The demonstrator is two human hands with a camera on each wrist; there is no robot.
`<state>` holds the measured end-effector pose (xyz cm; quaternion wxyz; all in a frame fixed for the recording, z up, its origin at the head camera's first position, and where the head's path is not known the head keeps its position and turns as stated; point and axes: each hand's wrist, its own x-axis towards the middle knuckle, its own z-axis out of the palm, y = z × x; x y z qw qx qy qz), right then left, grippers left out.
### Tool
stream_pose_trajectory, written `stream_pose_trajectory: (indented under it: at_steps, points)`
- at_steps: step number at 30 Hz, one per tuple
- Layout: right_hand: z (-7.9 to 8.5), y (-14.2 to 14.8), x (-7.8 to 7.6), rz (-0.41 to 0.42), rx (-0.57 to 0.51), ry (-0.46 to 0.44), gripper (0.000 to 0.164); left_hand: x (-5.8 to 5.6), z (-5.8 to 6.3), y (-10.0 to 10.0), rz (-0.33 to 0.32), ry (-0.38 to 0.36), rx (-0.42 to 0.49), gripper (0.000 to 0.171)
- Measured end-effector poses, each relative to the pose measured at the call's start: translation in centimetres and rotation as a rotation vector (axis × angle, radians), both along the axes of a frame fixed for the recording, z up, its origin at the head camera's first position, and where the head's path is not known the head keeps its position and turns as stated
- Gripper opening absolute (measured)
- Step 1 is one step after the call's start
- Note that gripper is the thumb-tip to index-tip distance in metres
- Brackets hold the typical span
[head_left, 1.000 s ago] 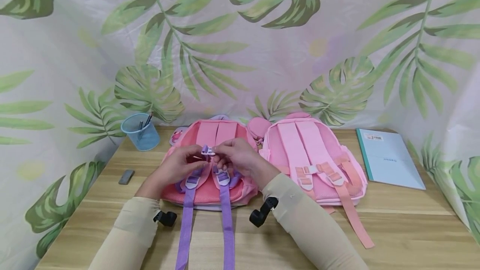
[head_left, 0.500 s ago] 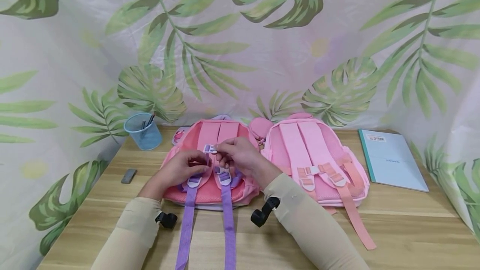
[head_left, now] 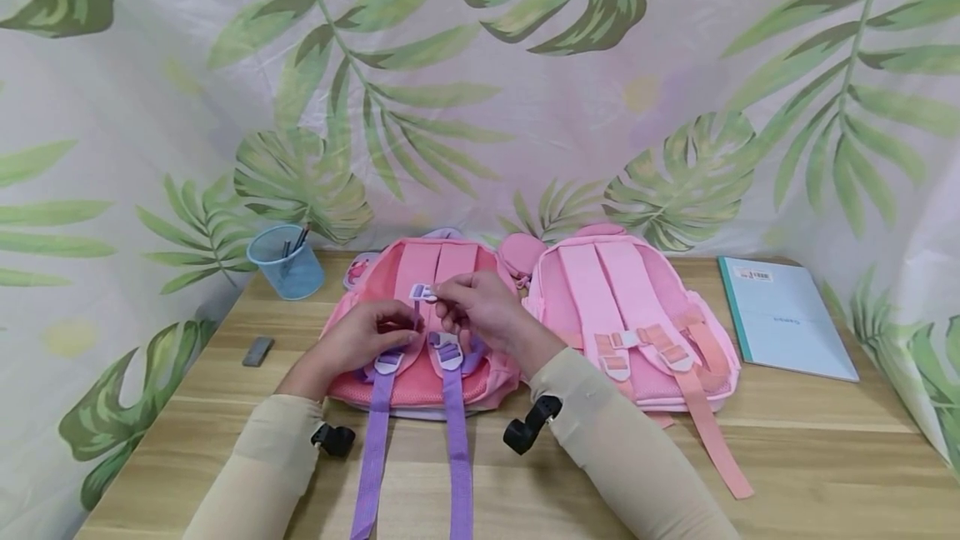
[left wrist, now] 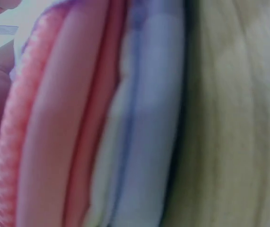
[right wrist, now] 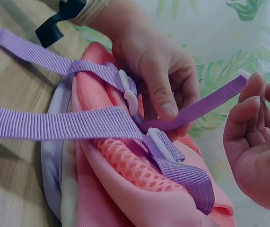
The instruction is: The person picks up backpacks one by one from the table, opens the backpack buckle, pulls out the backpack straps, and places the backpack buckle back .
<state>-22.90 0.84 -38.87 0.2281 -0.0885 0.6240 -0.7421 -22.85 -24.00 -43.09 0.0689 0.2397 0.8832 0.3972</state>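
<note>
A pink backpack [head_left: 427, 273] with purple straps lies back side up in the head view. My right hand [head_left: 483, 311] pinches a small white buckle [head_left: 422, 292] above it. From the buckle a purple chest strap [right wrist: 205, 106] runs taut down to my left hand [head_left: 367, 338], whose thumb and fingers pinch it near the bag in the right wrist view. Two purple shoulder webbings [head_left: 456, 457] trail toward me through white adjusters [head_left: 447, 352]. The left wrist view mostly shows the bag's blurred side [left wrist: 68, 113]; the left fingers are largely cut off there.
A second pink backpack [head_left: 577, 282] with orange webbing lies to the right, its chest buckle [head_left: 622, 340] joined. A blue notebook [head_left: 791, 319] is farther right. At left stand a blue mesh pen cup [head_left: 288, 265] and a grey eraser [head_left: 258, 352] on the wooden table [head_left: 217, 407].
The left fingers have come away from the buckle and sit lower on the strap. The right hand has raised the buckle slightly, stretching the strap.
</note>
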Motion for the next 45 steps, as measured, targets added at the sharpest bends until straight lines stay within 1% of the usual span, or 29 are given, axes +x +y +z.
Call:
stream_pose_trajectory:
  at_steps: [2, 4, 7, 9, 12, 16, 20, 23, 25, 27, 29, 33, 37, 41, 45]
  points:
    - [0.0, 0.0, 0.0, 0.000, 0.012, 0.012, 0.023, 0.1, 0.2, 0.0, 0.013, 0.022, -0.005, 0.021]
    - [0.0, 0.0, 0.1, 0.002, 0.021, 0.019, 0.023, 0.2, 0.6, 0.0, 0.034, 0.041, 0.017, 0.024]
    - [-0.1, 0.0, 0.1, 0.014, 0.029, 0.017, 0.024, 0.4, 1.3, 0.2, 0.057, 0.058, 0.117, 0.029]
    - [-0.2, 0.1, 0.1, 0.022, 0.035, 0.010, 0.024, 0.5, 1.8, 0.4, 0.051, 0.069, 0.205, 0.032]
    - [-0.3, 0.1, 0.1, 0.034, 0.042, 0.012, 0.024, 0.6, 2.5, 0.7, 0.024, 0.114, 0.281, 0.033]
    - [-0.3, 0.3, 0.1, 0.051, 0.055, 0.022, 0.026, 0.6, 3.0, 1.0, 0.007, 0.174, 0.291, 0.027]
    - [-0.4, 0.4, 0.1, 0.045, 0.043, 0.010, 0.032, 0.5, 2.9, 1.1, 0.013, 0.187, 0.311, 0.021]
    - [-0.6, 0.4, 0.2, 0.019, 0.008, 0.014, 0.031, 0.6, 2.8, 1.1, 0.036, 0.199, 0.331, 0.020]
    - [-0.8, 0.4, 0.3, 0.000, -0.005, 0.045, 0.029, 0.6, 2.7, 1.1, 0.052, 0.211, 0.341, 0.020]
    - [-1.0, 0.3, 0.3, -0.009, 0.006, 0.108, 0.029, 0.6, 2.5, 1.1, 0.065, 0.221, 0.349, 0.020]
    - [-1.2, 0.2, 0.4, -0.009, 0.032, 0.175, 0.030, 0.5, 2.4, 1.2, 0.063, 0.230, 0.362, 0.020]
    - [-1.0, -0.2, 0.7, -0.027, 0.102, 0.260, 0.030, 0.4, 2.4, 1.2, 0.052, 0.238, 0.385, 0.020]
    - [-0.9, -0.7, 0.9, -0.072, 0.144, 0.303, 0.029, 0.5, 2.5, 1.4, 0.053, 0.242, 0.396, 0.020]
    - [-1.0, -1.2, 1.0, -0.096, 0.157, 0.310, 0.028, 0.6, 2.5, 1.5, 0.062, 0.245, 0.399, 0.020]
    - [-0.9, -1.5, 1.2, -0.102, 0.174, 0.311, 0.026, 0.8, 2.7, 1.6, 0.063, 0.262, 0.389, 0.019]
